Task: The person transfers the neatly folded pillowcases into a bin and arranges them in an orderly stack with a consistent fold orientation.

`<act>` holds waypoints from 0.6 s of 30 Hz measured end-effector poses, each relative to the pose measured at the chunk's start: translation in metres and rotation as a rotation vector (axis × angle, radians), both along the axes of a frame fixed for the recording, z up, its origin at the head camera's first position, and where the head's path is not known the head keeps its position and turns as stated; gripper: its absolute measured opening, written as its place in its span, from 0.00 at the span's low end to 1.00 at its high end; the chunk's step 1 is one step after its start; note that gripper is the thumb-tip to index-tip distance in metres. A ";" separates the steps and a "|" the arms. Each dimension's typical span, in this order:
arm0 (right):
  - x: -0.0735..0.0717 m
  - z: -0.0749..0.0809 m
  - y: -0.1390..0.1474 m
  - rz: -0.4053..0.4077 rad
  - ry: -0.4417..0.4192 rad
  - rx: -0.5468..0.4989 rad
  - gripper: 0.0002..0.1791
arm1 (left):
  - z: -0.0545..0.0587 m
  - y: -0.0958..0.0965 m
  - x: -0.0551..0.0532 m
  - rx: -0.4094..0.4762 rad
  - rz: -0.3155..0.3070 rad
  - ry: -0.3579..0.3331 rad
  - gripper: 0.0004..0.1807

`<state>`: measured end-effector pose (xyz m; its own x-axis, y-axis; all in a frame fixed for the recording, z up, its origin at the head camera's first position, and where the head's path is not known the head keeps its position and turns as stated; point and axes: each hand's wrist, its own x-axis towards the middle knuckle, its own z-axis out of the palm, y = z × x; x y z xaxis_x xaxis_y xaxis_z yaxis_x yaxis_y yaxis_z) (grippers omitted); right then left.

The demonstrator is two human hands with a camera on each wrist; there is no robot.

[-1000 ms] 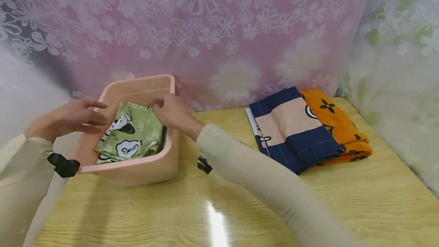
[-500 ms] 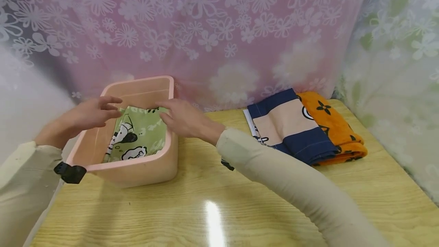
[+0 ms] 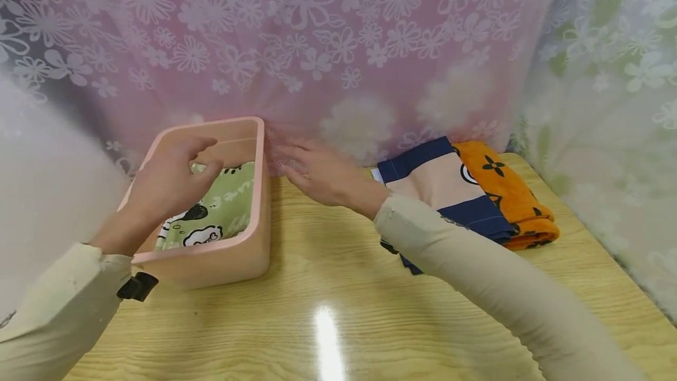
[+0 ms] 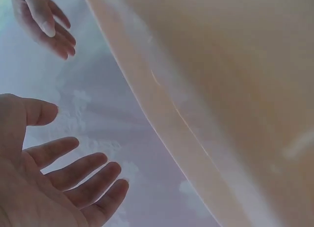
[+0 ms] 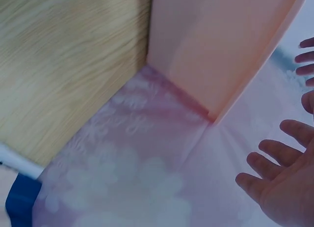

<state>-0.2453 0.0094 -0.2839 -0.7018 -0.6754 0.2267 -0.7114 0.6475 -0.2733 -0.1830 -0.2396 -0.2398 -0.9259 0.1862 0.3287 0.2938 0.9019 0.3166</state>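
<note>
A folded green cloth (image 3: pixel 233 199) with cartoon dog prints lies inside the pink plastic bin (image 3: pixel 259 210) at the left of the table. My left hand (image 3: pixel 169 178) hovers over the bin with fingers spread, holding nothing; its loose fingers also show in the left wrist view (image 4: pixel 73 178). Right of the bin, my right hand (image 3: pixel 330 175) is in the air with relaxed fingers and nothing in them. To its right lies a folded navy and beige cloth (image 3: pixel 428 181), partly hidden by the right forearm. It overlaps a folded orange cloth (image 3: pixel 508 193) with dark flower prints.
The wooden table (image 3: pixel 238 322) carries the bin and the cloths. A pink flowered curtain (image 3: pixel 317 46) hangs right behind them, and a pale floral curtain (image 3: pixel 608 104) borders the right side.
My right hand has left the green cloth and moved right, out of the bin. My left hand has shifted right over the bin. The green cloth now lies flatter and lower inside.
</note>
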 end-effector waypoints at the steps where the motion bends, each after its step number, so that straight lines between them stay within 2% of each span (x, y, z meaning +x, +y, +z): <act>1: 0.000 0.000 0.005 -0.013 -0.003 0.024 0.29 | -0.001 0.003 0.001 -0.028 -0.023 0.047 0.23; 3: -0.001 -0.001 0.016 -0.033 0.004 0.064 0.30 | -0.004 0.010 0.004 -0.064 -0.040 0.092 0.24; 5: -0.001 -0.001 0.027 -0.048 0.010 0.095 0.31 | -0.006 0.017 0.008 -0.100 -0.046 0.099 0.26; 9: -0.001 -0.002 0.048 -0.089 0.045 0.139 0.31 | -0.014 0.033 0.016 -0.122 -0.048 0.037 0.29; 12: 0.000 -0.004 0.062 -0.129 0.080 0.163 0.31 | -0.019 0.044 0.017 -0.163 -0.062 0.068 0.29; 15: 0.001 -0.006 0.073 -0.147 0.104 0.191 0.32 | -0.025 0.052 0.017 -0.201 -0.080 0.127 0.28; 18: 0.002 -0.008 0.082 -0.149 0.111 0.208 0.32 | -0.031 0.059 0.016 -0.224 -0.088 0.134 0.28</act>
